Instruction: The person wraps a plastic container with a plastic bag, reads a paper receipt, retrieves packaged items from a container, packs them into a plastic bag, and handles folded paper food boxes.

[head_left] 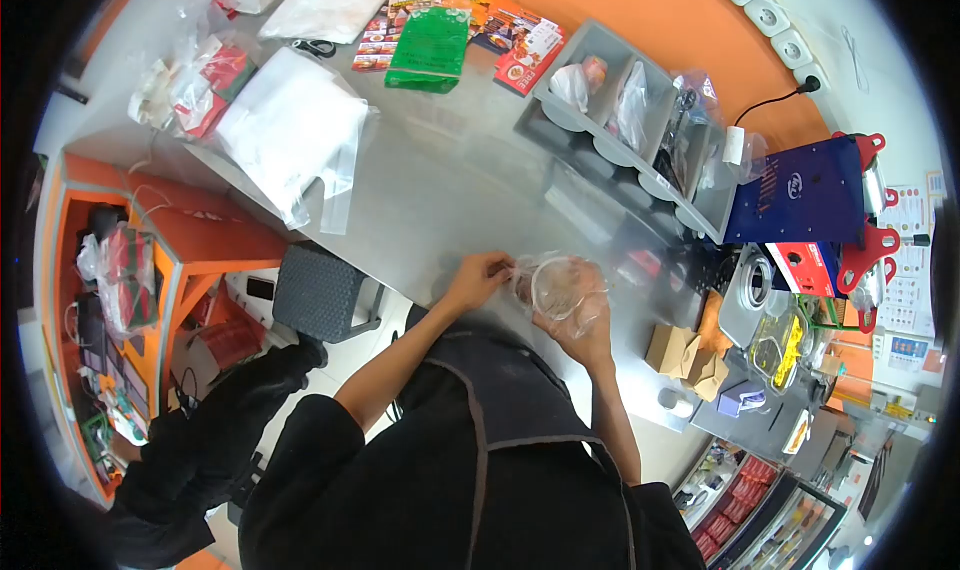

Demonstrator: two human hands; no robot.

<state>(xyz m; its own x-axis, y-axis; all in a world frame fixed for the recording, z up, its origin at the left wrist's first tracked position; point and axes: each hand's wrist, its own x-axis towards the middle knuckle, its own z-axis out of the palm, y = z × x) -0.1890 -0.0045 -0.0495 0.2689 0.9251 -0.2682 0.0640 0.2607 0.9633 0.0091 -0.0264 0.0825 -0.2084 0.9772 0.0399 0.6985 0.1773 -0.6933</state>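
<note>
Over the steel table (440, 170), close to my body, I hold a round clear plastic container (556, 286) with a pale rim. Clear, crinkled plastic (598, 282) lies around it, and its contents are hard to make out. My right hand (585, 342) supports the container from below and from the right, fingers curled round it. At its left side, my left hand (482, 278) pinches an edge of the clear plastic between thumb and fingers. Part of my right hand's fingers shows only through the plastic.
White plastic bags (295, 120) lie at the left, near a green packet (430, 50) and leaflets (525, 55). A grey divided cutlery tray (640, 120) stands at the back. Cardboard boxes (672, 352) and a blue machine (800, 195) are rightward. Another person's dark sleeve (165, 480) shows lower left.
</note>
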